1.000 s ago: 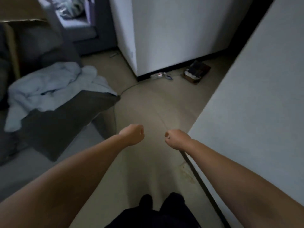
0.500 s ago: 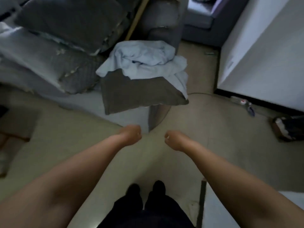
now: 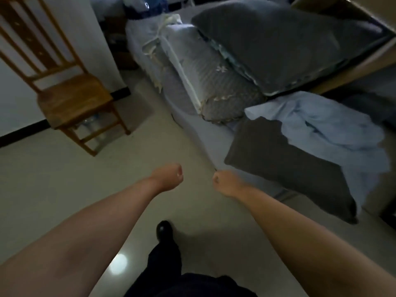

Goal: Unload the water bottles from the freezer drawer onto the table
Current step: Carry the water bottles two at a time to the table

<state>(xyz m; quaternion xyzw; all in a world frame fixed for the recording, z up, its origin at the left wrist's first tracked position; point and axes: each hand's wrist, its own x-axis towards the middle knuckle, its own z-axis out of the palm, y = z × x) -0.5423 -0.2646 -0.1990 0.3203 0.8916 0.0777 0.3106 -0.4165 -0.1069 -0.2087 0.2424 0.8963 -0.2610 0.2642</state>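
Left hand: the left hand [image 3: 168,177] is curling into a loose fist, gripping nothing, held out over the pale floor [image 3: 42,179].
Right hand: the right hand [image 3: 227,182] is balling up the same way, empty, just beside the left and not touching it.
Water bottles: something clear is sitting under the wooden chair [image 3: 70,99], too blurred to say whether it is bottles; no freezer drawer or table is showing.
Person: one dark shoe [image 3: 164,230] is stepping forward between the arms.
Right side: a grey pillow [image 3: 289,168] and pale blue cloth [image 3: 325,129] are lying on low bedding.
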